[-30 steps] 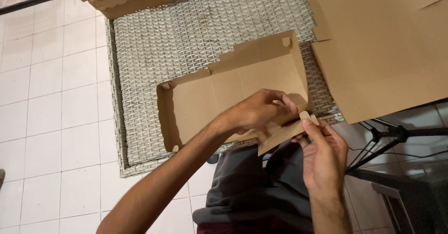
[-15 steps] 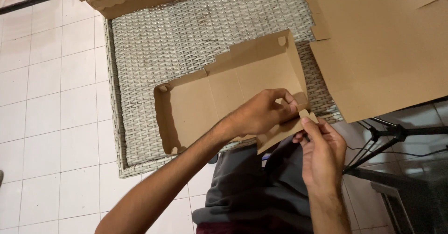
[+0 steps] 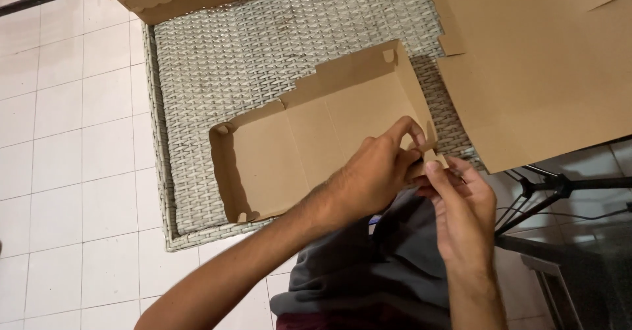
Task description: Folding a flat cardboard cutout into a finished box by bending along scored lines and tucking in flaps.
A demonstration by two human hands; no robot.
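Brown cardboard box (image 3: 309, 152), partly folded, lies on the woven grey table (image 3: 217, 67), its near right corner at the table's near edge. Left hand (image 3: 378, 172) pinches the corner flap (image 3: 428, 147). Right hand (image 3: 464, 215) grips the same flap from below. Flat cardboard sheets (image 3: 540, 60) lie to the right.

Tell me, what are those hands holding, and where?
Both the left hand and right hand pinch a brown cardboard box at its near right corner flap.
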